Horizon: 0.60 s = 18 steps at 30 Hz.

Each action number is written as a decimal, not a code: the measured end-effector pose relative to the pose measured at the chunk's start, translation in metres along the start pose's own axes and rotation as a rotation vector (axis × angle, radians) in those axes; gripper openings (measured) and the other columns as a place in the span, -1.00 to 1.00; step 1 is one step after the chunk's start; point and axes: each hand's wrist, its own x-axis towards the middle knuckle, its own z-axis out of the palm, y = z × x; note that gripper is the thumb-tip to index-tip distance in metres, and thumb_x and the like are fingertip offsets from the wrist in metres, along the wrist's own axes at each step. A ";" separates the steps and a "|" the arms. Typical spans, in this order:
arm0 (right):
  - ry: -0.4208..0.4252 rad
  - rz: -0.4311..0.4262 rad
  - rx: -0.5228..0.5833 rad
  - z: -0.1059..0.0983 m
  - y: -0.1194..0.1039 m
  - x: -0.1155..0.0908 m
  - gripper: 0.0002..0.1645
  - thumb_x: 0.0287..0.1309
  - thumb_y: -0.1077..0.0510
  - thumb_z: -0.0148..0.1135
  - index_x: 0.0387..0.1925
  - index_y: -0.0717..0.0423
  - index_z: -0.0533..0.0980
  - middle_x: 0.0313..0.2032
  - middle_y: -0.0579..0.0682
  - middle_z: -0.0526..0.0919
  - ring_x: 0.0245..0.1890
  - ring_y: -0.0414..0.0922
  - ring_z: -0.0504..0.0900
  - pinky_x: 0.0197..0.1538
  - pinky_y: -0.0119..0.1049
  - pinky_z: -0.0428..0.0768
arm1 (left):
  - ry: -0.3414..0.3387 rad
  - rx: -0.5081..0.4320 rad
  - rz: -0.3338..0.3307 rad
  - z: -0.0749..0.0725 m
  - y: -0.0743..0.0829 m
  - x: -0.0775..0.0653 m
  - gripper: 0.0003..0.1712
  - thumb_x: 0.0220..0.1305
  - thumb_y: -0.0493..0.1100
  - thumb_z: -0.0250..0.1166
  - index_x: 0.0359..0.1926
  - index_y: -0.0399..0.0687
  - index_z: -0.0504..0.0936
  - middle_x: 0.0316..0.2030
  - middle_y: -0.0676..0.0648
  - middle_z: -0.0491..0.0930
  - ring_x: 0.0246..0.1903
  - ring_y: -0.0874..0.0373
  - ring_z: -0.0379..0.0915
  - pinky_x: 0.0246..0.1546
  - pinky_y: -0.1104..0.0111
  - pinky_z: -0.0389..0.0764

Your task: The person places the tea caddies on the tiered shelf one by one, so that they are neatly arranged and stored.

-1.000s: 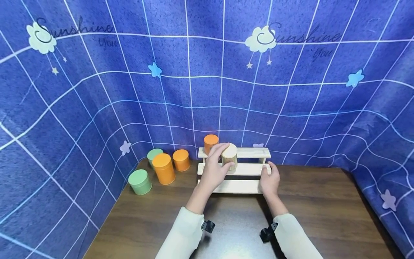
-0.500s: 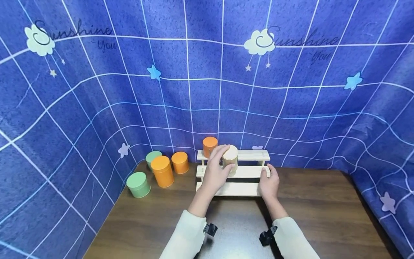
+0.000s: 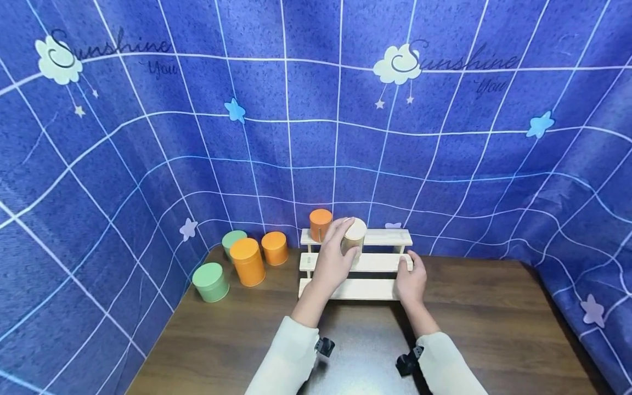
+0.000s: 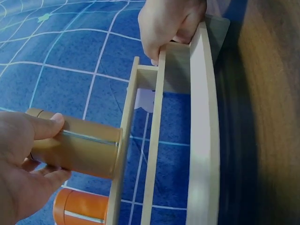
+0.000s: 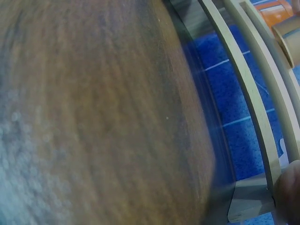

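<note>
My left hand [image 3: 334,260] holds a tan cylindrical tin [image 4: 79,143] with a pale lid, thumb on one side and fingers on the other. The tin is upright, its base at the top tier of a three-tier pale wooden shelf rack [image 3: 365,289]; whether it bears on that tier I cannot tell. To its left on the top tier stands a short orange tin [image 3: 321,224]. My right hand [image 3: 411,278] grips the right end of the middle tier, thumb on top. In the right wrist view, only part of the right hand shows at the lower right.
Left of the rack on the dark wooden table [image 3: 474,307] stand a tall orange tin [image 3: 248,263], a shorter orange tin [image 3: 275,248], a green tin [image 3: 210,282] in front and another green tin [image 3: 233,240] partly hidden behind. A blue patterned cloth [image 3: 316,142] hangs behind and at both sides.
My left hand has carried the tan tin slightly up and to the right, from by the middle tier to the top tier. My right hand keeps its grip on the rack.
</note>
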 end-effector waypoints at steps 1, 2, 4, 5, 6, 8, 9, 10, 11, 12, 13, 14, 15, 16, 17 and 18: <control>-0.003 0.001 -0.001 0.000 0.000 0.000 -0.45 0.49 0.20 0.08 0.40 0.37 0.43 0.38 0.42 0.50 0.46 0.25 0.43 0.55 0.14 0.34 | -0.006 0.002 -0.006 0.001 0.000 0.002 -0.18 0.26 -0.38 0.48 0.50 -0.01 0.44 0.45 -0.11 0.42 0.47 -0.05 0.41 0.50 0.11 0.46; -0.006 0.001 0.002 0.000 0.001 -0.001 -0.45 0.50 0.20 0.07 0.40 0.37 0.43 0.38 0.42 0.50 0.46 0.26 0.43 0.55 0.15 0.34 | -0.015 0.003 -0.018 0.002 -0.001 0.003 -0.17 0.28 -0.36 0.47 0.53 0.01 0.42 0.47 -0.10 0.40 0.49 -0.04 0.39 0.51 0.12 0.45; -0.006 -0.003 0.008 -0.001 0.000 0.000 -0.45 0.50 0.20 0.07 0.40 0.38 0.43 0.38 0.43 0.50 0.44 0.26 0.44 0.54 0.16 0.35 | -0.037 0.007 -0.042 0.004 -0.002 0.007 -0.14 0.34 -0.33 0.43 0.58 0.08 0.33 0.51 -0.08 0.35 0.51 -0.02 0.36 0.52 0.13 0.43; -0.003 -0.005 0.010 -0.001 -0.001 0.000 -0.45 0.50 0.20 0.07 0.40 0.38 0.43 0.37 0.43 0.51 0.44 0.27 0.44 0.53 0.16 0.36 | -0.046 0.012 -0.055 0.006 -0.002 0.010 -0.12 0.37 -0.30 0.41 0.61 0.12 0.28 0.53 -0.08 0.32 0.52 -0.01 0.35 0.52 0.13 0.43; -0.001 -0.008 0.011 -0.002 -0.002 0.001 -0.46 0.50 0.20 0.07 0.39 0.39 0.43 0.36 0.44 0.51 0.43 0.27 0.45 0.53 0.16 0.36 | -0.051 0.012 -0.066 0.008 -0.003 0.012 -0.09 0.39 -0.29 0.40 0.64 0.14 0.22 0.55 -0.09 0.30 0.52 -0.02 0.34 0.52 0.11 0.44; 0.003 -0.010 0.013 -0.002 -0.002 0.001 -0.46 0.49 0.21 0.07 0.38 0.39 0.43 0.36 0.44 0.51 0.43 0.28 0.45 0.53 0.17 0.36 | -0.052 0.014 -0.081 0.012 -0.004 0.015 -0.05 0.42 -0.26 0.38 0.68 0.13 0.11 0.57 -0.12 0.26 0.53 -0.05 0.32 0.52 0.06 0.44; 0.003 -0.009 0.011 -0.002 -0.002 0.001 -0.46 0.49 0.21 0.07 0.38 0.39 0.43 0.36 0.43 0.51 0.43 0.28 0.45 0.53 0.17 0.36 | -0.046 0.014 -0.089 0.014 -0.005 0.015 -0.03 0.43 -0.24 0.37 0.69 0.11 0.05 0.57 -0.14 0.25 0.53 -0.07 0.32 0.51 0.03 0.45; 0.001 -0.006 0.007 -0.003 -0.002 0.001 -0.46 0.49 0.21 0.08 0.39 0.38 0.43 0.37 0.43 0.51 0.43 0.28 0.45 0.53 0.17 0.36 | -0.036 0.011 -0.099 0.016 -0.006 0.016 0.00 0.44 -0.23 0.37 0.70 0.07 0.00 0.58 -0.17 0.24 0.53 -0.10 0.32 0.50 -0.01 0.45; -0.003 -0.004 0.002 -0.003 -0.002 0.001 -0.45 0.50 0.20 0.07 0.40 0.37 0.43 0.38 0.42 0.51 0.45 0.27 0.44 0.54 0.17 0.35 | -0.024 0.010 -0.112 0.018 -0.007 0.016 0.01 0.44 -0.21 0.37 0.70 0.03 -0.03 0.59 -0.19 0.23 0.54 -0.12 0.31 0.50 -0.03 0.44; -0.008 -0.001 0.000 -0.002 -0.001 0.001 -0.45 0.50 0.19 0.07 0.41 0.36 0.42 0.39 0.42 0.50 0.46 0.27 0.43 0.55 0.16 0.34 | -0.013 0.004 -0.126 0.020 -0.009 0.016 0.03 0.45 -0.20 0.37 0.70 -0.01 -0.07 0.60 -0.22 0.22 0.54 -0.14 0.30 0.51 -0.04 0.42; -0.013 0.002 -0.002 -0.002 -0.001 0.001 -0.44 0.51 0.18 0.07 0.41 0.35 0.42 0.39 0.41 0.49 0.47 0.26 0.42 0.56 0.16 0.34 | -0.002 0.001 -0.139 0.022 -0.011 0.016 0.03 0.45 -0.18 0.36 0.69 -0.05 -0.09 0.60 -0.25 0.22 0.55 -0.16 0.29 0.52 -0.05 0.41; -0.017 0.005 -0.003 -0.002 0.000 0.001 -0.44 0.51 0.17 0.07 0.42 0.35 0.41 0.40 0.41 0.49 0.47 0.26 0.42 0.56 0.16 0.33 | 0.005 -0.008 -0.152 0.024 -0.013 0.016 0.02 0.46 -0.16 0.36 0.69 -0.09 -0.09 0.59 -0.28 0.22 0.55 -0.18 0.28 0.53 -0.05 0.40; -0.022 0.007 -0.002 -0.002 0.000 0.001 -0.44 0.51 0.18 0.06 0.42 0.35 0.41 0.40 0.41 0.49 0.47 0.27 0.42 0.56 0.16 0.33 | 0.008 -0.016 -0.166 0.025 -0.015 0.016 0.01 0.47 -0.14 0.35 0.68 -0.12 -0.09 0.59 -0.29 0.22 0.55 -0.19 0.28 0.53 -0.05 0.39; -0.022 0.008 0.001 -0.001 0.000 0.001 -0.44 0.51 0.17 0.07 0.42 0.35 0.41 0.40 0.41 0.49 0.47 0.26 0.42 0.56 0.15 0.34 | 0.008 -0.027 -0.176 0.027 -0.018 0.016 0.00 0.47 -0.12 0.35 0.67 -0.14 -0.08 0.58 -0.31 0.23 0.55 -0.20 0.28 0.54 -0.05 0.37; -0.020 0.007 0.004 -0.001 0.000 0.000 -0.44 0.51 0.17 0.07 0.42 0.35 0.41 0.39 0.42 0.49 0.47 0.26 0.42 0.56 0.15 0.33 | 0.005 -0.038 -0.183 0.028 -0.020 0.016 -0.02 0.48 -0.10 0.34 0.66 -0.16 -0.05 0.56 -0.32 0.25 0.54 -0.21 0.29 0.55 -0.05 0.37; -0.017 0.003 0.007 -0.001 0.000 0.000 -0.45 0.51 0.19 0.06 0.41 0.36 0.42 0.38 0.43 0.49 0.46 0.27 0.42 0.56 0.16 0.33 | 0.001 -0.050 -0.183 0.029 -0.023 0.016 -0.04 0.49 -0.09 0.33 0.65 -0.19 -0.03 0.54 -0.34 0.28 0.53 -0.22 0.30 0.55 -0.06 0.36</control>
